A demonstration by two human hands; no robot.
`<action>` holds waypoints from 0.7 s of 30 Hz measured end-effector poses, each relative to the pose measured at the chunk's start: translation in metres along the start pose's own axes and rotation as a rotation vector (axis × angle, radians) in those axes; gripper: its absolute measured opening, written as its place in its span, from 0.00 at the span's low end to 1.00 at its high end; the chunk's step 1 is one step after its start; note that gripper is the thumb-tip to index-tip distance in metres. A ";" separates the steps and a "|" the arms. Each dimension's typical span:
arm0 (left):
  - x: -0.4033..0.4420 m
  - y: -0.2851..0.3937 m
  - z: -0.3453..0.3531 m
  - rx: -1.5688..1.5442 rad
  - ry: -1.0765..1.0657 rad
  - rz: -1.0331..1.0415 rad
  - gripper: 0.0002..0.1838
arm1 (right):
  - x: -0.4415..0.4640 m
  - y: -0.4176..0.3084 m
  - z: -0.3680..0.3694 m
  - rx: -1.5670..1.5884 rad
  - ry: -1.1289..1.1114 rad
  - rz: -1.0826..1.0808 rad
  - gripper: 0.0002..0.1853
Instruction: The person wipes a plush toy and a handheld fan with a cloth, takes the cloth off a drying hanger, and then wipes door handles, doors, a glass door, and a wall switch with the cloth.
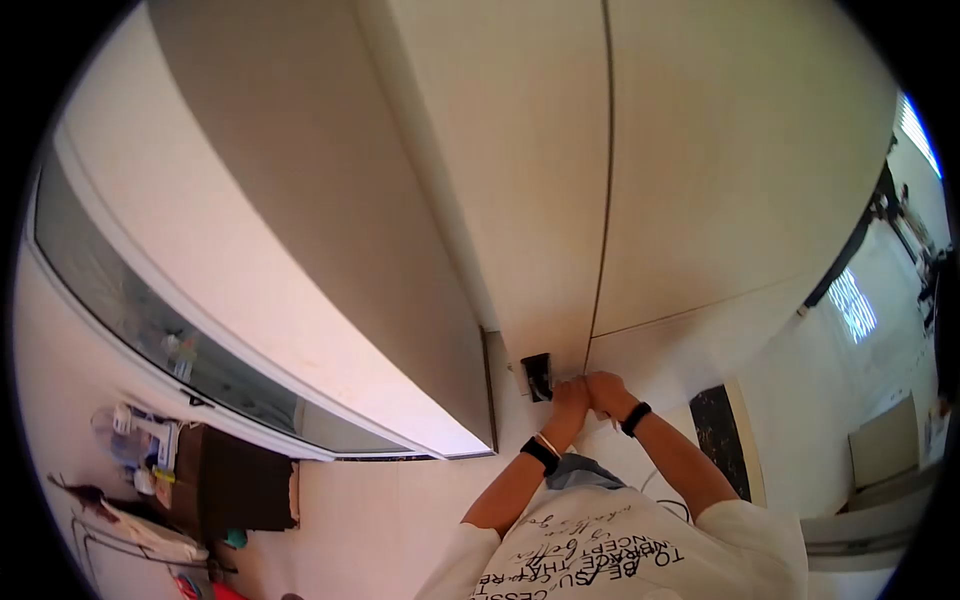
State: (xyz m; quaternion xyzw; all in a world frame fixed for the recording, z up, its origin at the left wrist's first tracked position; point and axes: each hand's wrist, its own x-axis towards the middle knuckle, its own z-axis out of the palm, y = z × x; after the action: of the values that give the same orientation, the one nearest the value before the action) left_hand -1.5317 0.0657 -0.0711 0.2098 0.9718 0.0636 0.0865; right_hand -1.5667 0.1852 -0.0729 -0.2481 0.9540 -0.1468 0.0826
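Note:
My left hand [571,394], with a dark watch on its wrist, is at the lower part of a tall pale cabinet front [520,200]. My right hand [605,388], wearing a black wristband, is right beside it, and the two nearly touch. Both are by the lower end of a dark vertical seam [605,150] between two panels. Their fingers look curled and closed; whatever they grip is too small or hidden to make out. Just left of my left hand is a small black object [537,377], its kind unclear.
A white-framed glass door or window [200,370] curves along the left. A dark brown box-like piece [245,475] stands at lower left with items beside it. A black speckled panel [722,440] is right of my right arm. Pale floor [355,510] lies below.

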 end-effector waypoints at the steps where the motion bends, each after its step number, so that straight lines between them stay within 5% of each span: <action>1: -0.003 -0.003 0.011 0.069 0.173 -0.002 0.26 | 0.002 -0.006 -0.008 -0.131 -0.073 -0.017 0.13; 3: -0.006 -0.005 0.015 0.144 0.342 0.000 0.25 | 0.001 -0.015 -0.029 -0.118 -0.136 -0.016 0.13; 5: -0.009 -0.002 0.009 0.137 0.442 -0.042 0.14 | 0.002 -0.021 -0.049 -0.105 -0.209 -0.033 0.13; 8: -0.010 0.001 0.002 0.050 0.334 -0.074 0.11 | 0.003 -0.022 -0.059 0.014 -0.450 -0.060 0.14; 11: -0.011 0.001 0.007 0.060 0.391 -0.051 0.14 | 0.004 -0.010 -0.040 0.135 -0.402 -0.027 0.15; 17: -0.018 0.009 0.005 0.141 0.573 -0.048 0.10 | -0.014 -0.006 -0.004 0.069 0.065 0.041 0.13; 21: -0.025 0.015 0.000 0.099 0.511 -0.082 0.11 | -0.023 -0.014 -0.002 0.092 0.208 0.061 0.09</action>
State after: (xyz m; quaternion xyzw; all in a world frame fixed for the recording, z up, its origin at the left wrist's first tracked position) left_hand -1.5034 0.0688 -0.0651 0.1514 0.9718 0.0632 -0.1695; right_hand -1.5414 0.1853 -0.0651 -0.1984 0.9567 -0.2129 -0.0010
